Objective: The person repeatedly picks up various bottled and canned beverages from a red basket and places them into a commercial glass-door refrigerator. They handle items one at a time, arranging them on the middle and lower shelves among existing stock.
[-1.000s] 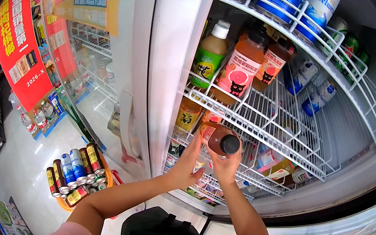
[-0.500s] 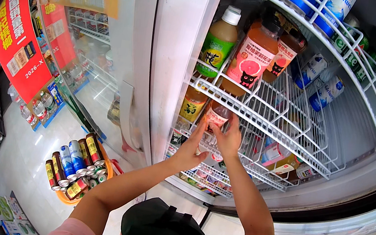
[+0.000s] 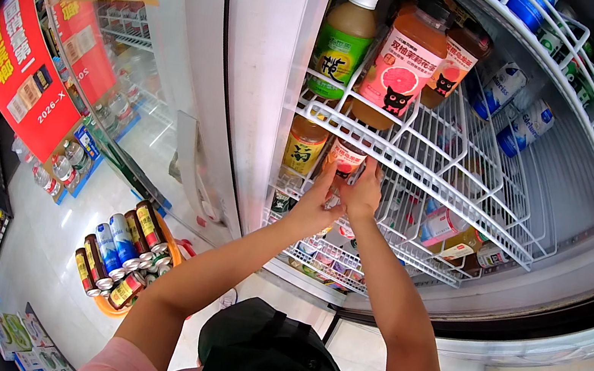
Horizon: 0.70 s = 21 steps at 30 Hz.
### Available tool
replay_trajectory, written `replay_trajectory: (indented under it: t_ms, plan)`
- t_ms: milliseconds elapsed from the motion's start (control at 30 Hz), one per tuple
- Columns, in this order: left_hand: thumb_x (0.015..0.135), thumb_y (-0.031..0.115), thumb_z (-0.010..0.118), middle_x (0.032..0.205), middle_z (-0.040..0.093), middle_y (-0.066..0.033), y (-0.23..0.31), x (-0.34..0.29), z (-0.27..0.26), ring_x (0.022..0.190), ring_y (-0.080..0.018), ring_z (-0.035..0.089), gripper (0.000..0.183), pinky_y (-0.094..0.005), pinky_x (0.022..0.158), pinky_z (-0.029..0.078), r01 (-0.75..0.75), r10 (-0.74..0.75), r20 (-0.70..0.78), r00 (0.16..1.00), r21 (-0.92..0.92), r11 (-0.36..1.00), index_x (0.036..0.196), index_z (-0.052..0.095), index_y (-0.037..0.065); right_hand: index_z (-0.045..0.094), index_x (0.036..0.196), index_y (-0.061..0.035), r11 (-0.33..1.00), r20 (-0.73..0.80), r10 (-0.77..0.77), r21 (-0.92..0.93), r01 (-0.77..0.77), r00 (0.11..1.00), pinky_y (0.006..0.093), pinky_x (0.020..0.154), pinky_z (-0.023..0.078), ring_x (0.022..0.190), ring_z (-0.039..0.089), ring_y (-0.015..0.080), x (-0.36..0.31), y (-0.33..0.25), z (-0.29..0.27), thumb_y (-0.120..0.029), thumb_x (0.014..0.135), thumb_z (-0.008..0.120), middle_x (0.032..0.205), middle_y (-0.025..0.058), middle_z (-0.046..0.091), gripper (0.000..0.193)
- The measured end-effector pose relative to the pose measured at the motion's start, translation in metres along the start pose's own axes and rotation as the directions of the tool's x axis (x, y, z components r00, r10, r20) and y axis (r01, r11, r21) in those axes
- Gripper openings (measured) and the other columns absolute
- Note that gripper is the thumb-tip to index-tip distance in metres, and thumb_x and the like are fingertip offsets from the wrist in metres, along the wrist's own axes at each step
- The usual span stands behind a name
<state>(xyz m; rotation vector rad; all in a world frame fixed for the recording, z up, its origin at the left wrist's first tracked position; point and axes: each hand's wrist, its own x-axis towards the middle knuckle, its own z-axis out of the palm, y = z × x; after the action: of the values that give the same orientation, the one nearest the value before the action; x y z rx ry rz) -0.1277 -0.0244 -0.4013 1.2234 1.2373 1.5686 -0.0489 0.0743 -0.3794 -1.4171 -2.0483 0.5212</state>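
Both my hands reach into an open drinks fridge, at the shelf below the upper wire rack. My left hand (image 3: 316, 207) closes on the near left side of a pink-labelled drink bottle (image 3: 347, 160). On its right side, my right hand (image 3: 363, 193) holds the same bottle. The rack above hides the bottle's top. Just left of it stands a yellow-labelled bottle (image 3: 303, 148). On the rack above are a green-labelled bottle (image 3: 344, 43) with a white cap and a larger pink-labelled bottle (image 3: 401, 67) with a dark cap.
White wire racks (image 3: 422, 170) with raised front rails surround my hands. Blue and white cans (image 3: 527, 128) stand deeper right. The fridge door (image 3: 195, 93) is swung out at left. On the floor, an orange basket (image 3: 170, 239) holds several cans.
Both hands and the bottle have moved a little farther into the shelf, and more of the bottle is now under the upper rack. The view has shifted slightly.
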Motion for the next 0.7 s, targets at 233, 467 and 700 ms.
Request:
replay_trajectory:
  t_ms: [233,467,700]
  plan:
    - [0.072,-0.011,0.058,0.153,0.022,-0.0090,0.000,0.018,0.001,0.138,-0.0176,0.027,0.097,-0.0334,0.111,0.025,0.120,-0.120,0.014,0.993,-0.257,0.959,0.152,0.007,0.011,0.033,0.138,-0.0184,0.997,0.005,0.073,-0.003,-0.073,0.997,0.0459,0.084,0.051,0.108,0.058,0.0381,0.008,0.004,0.012,-0.030,0.072,0.075,0.134,0.0162,0.048,0.080]
    - [0.072,-0.013,0.052,0.155,0.019,-0.0064,0.027,-0.020,-0.001,0.143,-0.0217,0.020,0.091,-0.0390,0.113,0.022,-0.030,0.036,0.036,0.999,-0.146,0.989,0.151,0.014,0.011,0.045,0.128,-0.0040,0.816,-0.192,-0.276,0.471,0.335,0.942,0.0325,0.074,0.055,0.103,0.061,0.0258,-0.046,0.018,-0.021,-0.010,0.083,0.067,0.124,0.0156,0.053,0.050]
    - [0.077,-0.009,0.052,0.147,0.033,-0.0127,0.155,-0.028,0.037,0.137,-0.0233,0.031,0.079,-0.0402,0.111,0.027,-0.323,0.389,0.116,0.914,-0.369,0.871,0.148,0.023,0.009,0.053,0.114,-0.0027,0.497,-0.428,-0.532,0.541,0.679,0.731,0.0270,0.073,0.055,0.099,0.061,0.0173,-0.059,-0.037,-0.138,0.004,0.085,0.061,0.115,0.0107,0.057,0.031]
